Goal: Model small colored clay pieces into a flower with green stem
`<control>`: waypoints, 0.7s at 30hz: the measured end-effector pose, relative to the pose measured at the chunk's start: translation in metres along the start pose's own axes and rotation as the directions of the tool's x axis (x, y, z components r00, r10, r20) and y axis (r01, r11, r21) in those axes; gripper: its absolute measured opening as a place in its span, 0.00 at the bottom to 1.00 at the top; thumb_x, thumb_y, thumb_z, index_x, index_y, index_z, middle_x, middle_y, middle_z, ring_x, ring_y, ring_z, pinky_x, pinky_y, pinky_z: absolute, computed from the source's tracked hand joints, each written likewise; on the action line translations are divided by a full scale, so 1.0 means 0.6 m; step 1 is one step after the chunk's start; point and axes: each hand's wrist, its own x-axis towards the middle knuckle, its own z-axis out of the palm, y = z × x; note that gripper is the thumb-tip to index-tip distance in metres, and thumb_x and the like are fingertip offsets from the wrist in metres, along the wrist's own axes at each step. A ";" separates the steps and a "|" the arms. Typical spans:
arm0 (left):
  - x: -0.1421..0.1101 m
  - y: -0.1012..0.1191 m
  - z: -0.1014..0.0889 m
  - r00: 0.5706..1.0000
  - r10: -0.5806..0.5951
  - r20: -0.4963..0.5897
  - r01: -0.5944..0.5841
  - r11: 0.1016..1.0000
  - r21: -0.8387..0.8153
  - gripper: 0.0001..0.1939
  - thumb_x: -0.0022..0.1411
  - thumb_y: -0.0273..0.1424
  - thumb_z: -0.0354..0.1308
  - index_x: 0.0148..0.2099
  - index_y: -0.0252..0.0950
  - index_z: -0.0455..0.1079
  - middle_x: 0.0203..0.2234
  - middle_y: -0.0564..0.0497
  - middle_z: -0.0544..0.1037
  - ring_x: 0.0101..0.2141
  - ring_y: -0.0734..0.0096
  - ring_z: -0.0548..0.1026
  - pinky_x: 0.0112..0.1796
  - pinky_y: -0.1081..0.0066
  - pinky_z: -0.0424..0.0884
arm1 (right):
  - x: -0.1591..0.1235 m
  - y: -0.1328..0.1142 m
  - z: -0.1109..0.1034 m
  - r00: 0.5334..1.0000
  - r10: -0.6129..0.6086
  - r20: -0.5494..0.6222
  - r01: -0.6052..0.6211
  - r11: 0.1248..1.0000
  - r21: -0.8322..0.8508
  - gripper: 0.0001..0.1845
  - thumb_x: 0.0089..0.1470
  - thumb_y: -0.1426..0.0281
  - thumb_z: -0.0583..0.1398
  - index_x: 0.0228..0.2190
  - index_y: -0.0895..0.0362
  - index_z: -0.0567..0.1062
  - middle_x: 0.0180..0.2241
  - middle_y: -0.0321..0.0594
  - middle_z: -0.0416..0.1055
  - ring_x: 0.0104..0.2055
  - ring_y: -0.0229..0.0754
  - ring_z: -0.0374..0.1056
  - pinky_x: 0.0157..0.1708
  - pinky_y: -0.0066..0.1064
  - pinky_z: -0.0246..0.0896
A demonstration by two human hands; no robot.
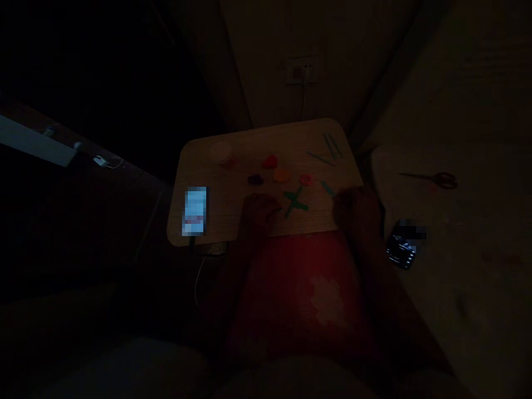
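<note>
The light is very dim. My left hand (258, 211) rests at the near edge of the small wooden table, its fingers curled in. Just right of its fingertips lies a green cross-shaped piece (295, 201) made of soft-looking strips. My right hand (352, 206) is closed at the table's right edge. A flat teal strip (327, 188) reaches up to its fingers; whether it is gripped there cannot be made out. Beyond the hands lie a pink ring (306, 179), an orange lump (281, 175), a red lump (270, 161) and a dark purple lump (255, 179).
A lit phone (194, 210) lies on the wooden table (224, 221) at left, with a pale round lid-like thing (220, 151) behind it. Thin dark green strips (329, 147) lie far right. Scissors (443, 180) and another lit device (401, 252) rest on the pale surface at right.
</note>
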 end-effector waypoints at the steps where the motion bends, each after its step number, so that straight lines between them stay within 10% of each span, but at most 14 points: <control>1: -0.001 -0.003 0.001 1.000 0.002 0.002 -0.002 1.000 0.004 0.10 0.70 0.27 0.58 0.46 0.40 0.81 0.46 0.46 0.83 0.50 0.55 0.74 0.56 0.52 0.68 | 0.002 0.001 0.001 1.000 0.005 0.012 -0.005 1.000 0.004 0.13 0.59 0.65 0.60 0.39 0.59 0.81 0.45 0.57 0.75 0.48 0.58 0.69 0.50 0.49 0.66; 21: -0.013 0.002 -0.016 0.997 -0.068 -0.038 0.072 0.991 0.111 0.10 0.67 0.33 0.62 0.47 0.42 0.83 0.47 0.43 0.79 0.50 0.50 0.73 0.50 0.51 0.69 | -0.003 -0.004 -0.003 0.997 0.075 0.014 -0.075 0.997 0.025 0.12 0.62 0.69 0.53 0.40 0.60 0.76 0.42 0.59 0.75 0.45 0.57 0.71 0.48 0.48 0.67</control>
